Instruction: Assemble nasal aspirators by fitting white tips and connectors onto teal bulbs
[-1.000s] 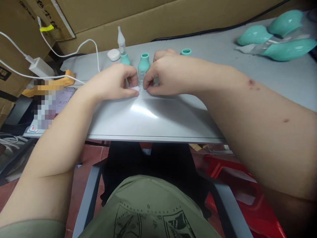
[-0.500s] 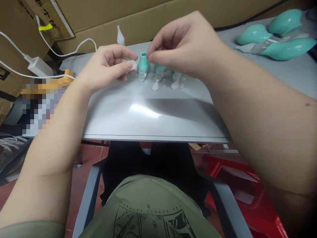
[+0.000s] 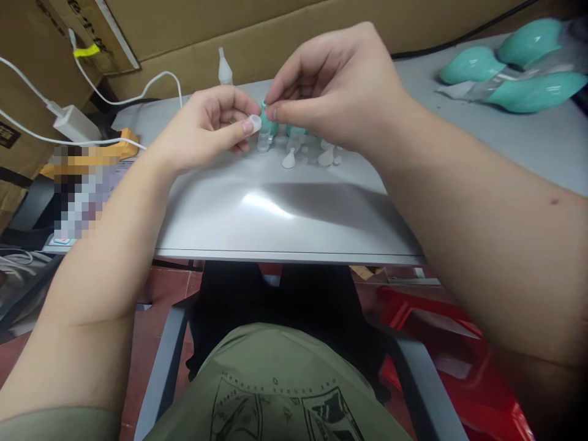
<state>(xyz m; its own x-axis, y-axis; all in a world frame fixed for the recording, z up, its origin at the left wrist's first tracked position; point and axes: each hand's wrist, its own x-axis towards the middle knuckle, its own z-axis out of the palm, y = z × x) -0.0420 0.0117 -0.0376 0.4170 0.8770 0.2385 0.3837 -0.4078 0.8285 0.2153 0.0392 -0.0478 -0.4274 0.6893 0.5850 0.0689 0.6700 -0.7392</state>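
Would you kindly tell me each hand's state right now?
Left hand: pinching a small translucent piece.
Right hand: nearly closed; whether it holds anything cannot be told.

A small, translucent white cup-like piece (image 3: 255, 124) is sitting pinched between the thumb and fingers of the left hand (image 3: 214, 125), its round rim facing up; just beside it a teal bulb (image 3: 267, 124) is standing upright on the grey table (image 3: 206, 226), its top partly hiding behind the right hand's (image 3: 340, 92) fingertips; a clear connector (image 3: 263, 143) is resting at the bulb's near side.
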